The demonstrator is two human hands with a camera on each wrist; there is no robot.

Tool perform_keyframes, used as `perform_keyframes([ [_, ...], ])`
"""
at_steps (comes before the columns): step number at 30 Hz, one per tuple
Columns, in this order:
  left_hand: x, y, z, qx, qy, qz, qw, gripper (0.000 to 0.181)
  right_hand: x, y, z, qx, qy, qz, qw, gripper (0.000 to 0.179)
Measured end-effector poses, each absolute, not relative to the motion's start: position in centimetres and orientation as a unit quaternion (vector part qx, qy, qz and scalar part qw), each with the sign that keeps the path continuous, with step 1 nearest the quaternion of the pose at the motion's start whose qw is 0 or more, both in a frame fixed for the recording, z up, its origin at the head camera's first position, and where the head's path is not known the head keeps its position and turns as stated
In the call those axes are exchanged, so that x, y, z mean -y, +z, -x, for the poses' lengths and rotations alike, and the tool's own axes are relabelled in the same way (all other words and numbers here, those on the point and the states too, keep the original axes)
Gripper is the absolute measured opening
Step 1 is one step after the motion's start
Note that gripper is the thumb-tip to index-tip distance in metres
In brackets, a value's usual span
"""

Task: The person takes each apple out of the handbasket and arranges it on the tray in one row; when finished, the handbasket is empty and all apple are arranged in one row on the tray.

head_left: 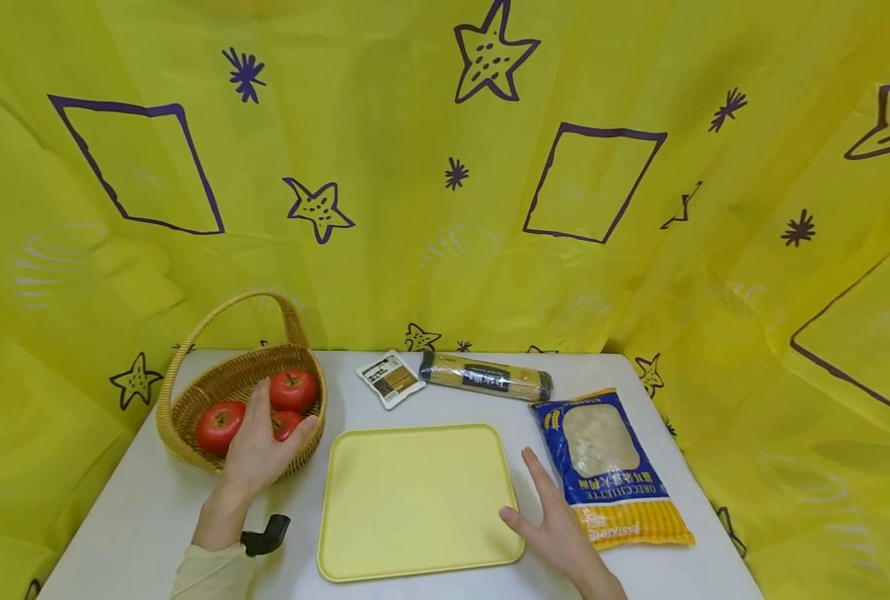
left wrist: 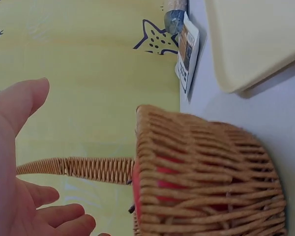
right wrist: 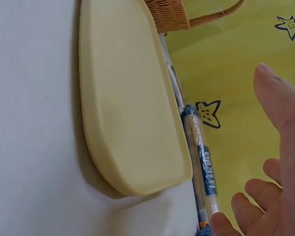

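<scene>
My left hand [head_left: 253, 454] hovers over a wicker basket [head_left: 169, 408] with a tall arched handle, thumb spread away from extended fingers. In the basket lie three tomatoes: one at left [head_left: 218, 427], one at back right [head_left: 295, 388], and one partly hidden by the hand [head_left: 283, 427]. From the left wrist view, this hand [left wrist: 5, 132] stands above the basket's rim [left wrist: 143, 147], gripping nothing. My right hand [head_left: 565, 537] is held with fingers extended between the yellow tray [head_left: 422, 500] and a blue-and-yellow bag of orecchiette pasta [head_left: 610, 467]. In the right wrist view, the hand [right wrist: 292, 152] holds nothing.
Behind the tray lie a small white packet [head_left: 390, 379] with a brown label and a clear pack of long pasta [head_left: 486, 375]. Everything rests on a white table [head_left: 122, 525]. A yellow patterned curtain [head_left: 385, 275] hangs along the back and sides.
</scene>
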State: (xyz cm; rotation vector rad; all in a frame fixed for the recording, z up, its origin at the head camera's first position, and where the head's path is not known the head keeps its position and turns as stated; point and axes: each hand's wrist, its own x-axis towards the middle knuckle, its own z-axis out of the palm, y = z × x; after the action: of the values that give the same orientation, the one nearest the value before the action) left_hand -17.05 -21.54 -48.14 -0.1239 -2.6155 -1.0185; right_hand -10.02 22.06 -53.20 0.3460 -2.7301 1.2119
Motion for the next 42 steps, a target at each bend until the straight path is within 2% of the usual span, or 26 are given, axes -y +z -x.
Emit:
perform_keyframes([
  [12, 22.8, -47.1, 18.0, 0.911, -0.396, 0.017, 0.115, 0.104, -22.2, -54.8, 8.7, 0.881, 0.462, -0.097, 0.018, 0.100],
  [27, 23.3, -46.1, 20.1, 0.904, -0.419, -0.026, 0.082, 0.107, -21.7, -55.7, 7.7, 0.878, 0.471, -0.045, -0.067, 0.107],
  [35, 23.5, -45.4, 21.1, 0.903, -0.423, -0.025, 0.067, 0.109, -21.7, -56.5, 7.6, 0.885, 0.456, -0.068, -0.060, 0.109],
  [42, 23.9, -45.4, 22.2, 0.903, -0.426, -0.048, 0.029, 0.112, -21.6, -57.2, 7.3, 0.909, 0.401, -0.115, 0.007, 0.104],
])
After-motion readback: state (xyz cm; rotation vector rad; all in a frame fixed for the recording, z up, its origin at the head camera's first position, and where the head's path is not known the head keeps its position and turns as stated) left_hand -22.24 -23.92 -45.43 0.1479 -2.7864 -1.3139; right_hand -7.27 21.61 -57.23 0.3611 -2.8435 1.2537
